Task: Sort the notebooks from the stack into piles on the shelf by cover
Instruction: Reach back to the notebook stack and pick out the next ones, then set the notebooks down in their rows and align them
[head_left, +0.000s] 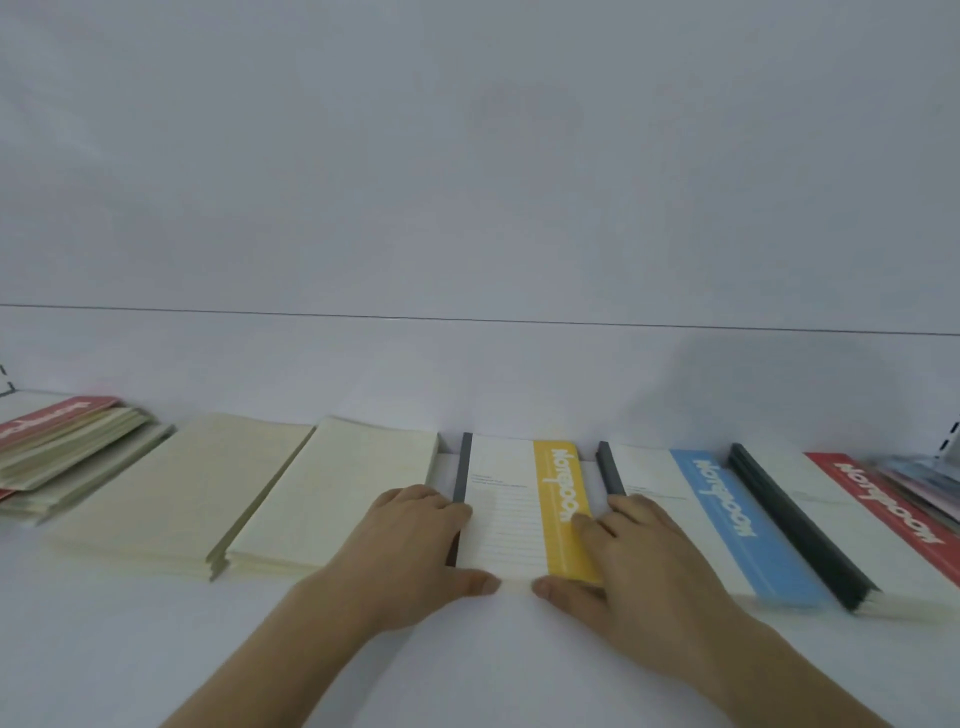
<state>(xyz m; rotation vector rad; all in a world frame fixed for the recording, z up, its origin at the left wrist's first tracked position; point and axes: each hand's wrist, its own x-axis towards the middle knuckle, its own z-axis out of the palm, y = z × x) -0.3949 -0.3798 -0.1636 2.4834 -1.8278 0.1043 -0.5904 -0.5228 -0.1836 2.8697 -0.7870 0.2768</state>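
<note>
A notebook with a yellow band (519, 499) lies flat on the white shelf (467, 675), straight ahead. My left hand (410, 551) grips its left edge by the dark spine, thumb along the near edge. My right hand (628, 556) holds its right side, fingers on the yellow band, thumb at the near edge. To the right lie a blue-banded pile (727, 525) and a red-banded pile (857, 525). At the far left sits a messy stack (67, 447) with a red-banded notebook on top.
Two cream piles (171, 493) (343, 493) without bands lie left of the yellow one. More pink and grey covers (924, 483) show at the far right edge. The shelf's back wall (467, 374) rises right behind the piles.
</note>
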